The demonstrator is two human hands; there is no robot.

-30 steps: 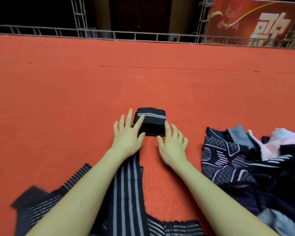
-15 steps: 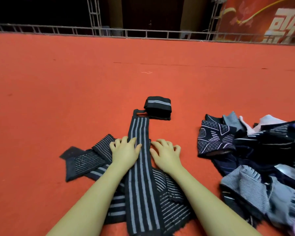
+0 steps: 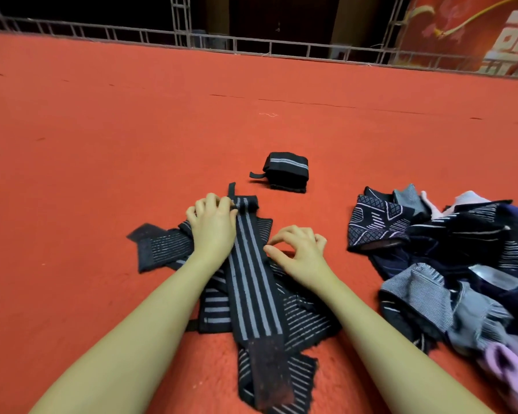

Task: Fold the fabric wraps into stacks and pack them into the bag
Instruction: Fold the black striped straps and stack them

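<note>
A long black striped wrap (image 3: 253, 276) lies on the red carpet (image 3: 102, 144) with its long axis running near to far, from a dark patch end close to the person up to a far end that has a narrow loop (image 3: 231, 189) sticking out beyond it. That far end is what the fold appears to turn on, and the left hand (image 3: 213, 225) is already there: its fingers curl over the far left corner of the wrap, pinching the edge where the strip looks slightly bunched. The right hand (image 3: 299, 249) sits nearer, just beside the wrap's right edge about a third of the way back from the far end. Its fingers are curled, with thumb and forefinger closing toward the edge; whether they actually hold the fabric I cannot tell.

Since the strip runs straight away from the person, the natural fold would bring the far end toward the near one, and the left hand is the one placed to lead it.

More unfolded striped wraps (image 3: 162, 249) lie crossed underneath. A finished folded wrap (image 3: 284, 171) sits farther off, slightly right, well apart from both hands. A heap of mixed fabrics (image 3: 446, 264) lies to the right. No bag is in view.
</note>
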